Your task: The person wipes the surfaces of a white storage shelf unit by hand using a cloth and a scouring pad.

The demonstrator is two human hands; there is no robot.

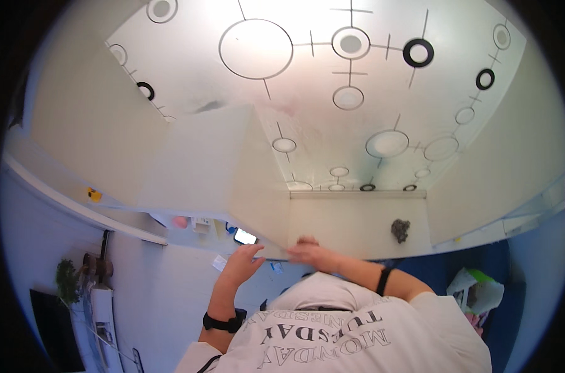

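Note:
My left hand [243, 264] is raised at the front of a pale cabinet shelf, below a lit phone [245, 236]. Its fingers and thumb are apart, with nothing visible between them. My right hand [314, 256] reaches across the shelf's front edge, blurred, with its fingers pointing left. Just beyond its knuckles shows a small brown thing [306, 240], partly hidden; whether the hand touches or holds it is unclear. On the pale shelf board [352, 224], to the right of my right hand, lies a dark grey-brown crumpled clump [400, 231].
A back panel [310, 121] patterned with circles rises beyond the shelf, with a pale side wall [487, 154] to the right. A pale partition [203, 158] juts out at left. Near the phone stand a small white box [200, 224] and a pink thing [180, 222]. A bag [480, 291] sits low at right.

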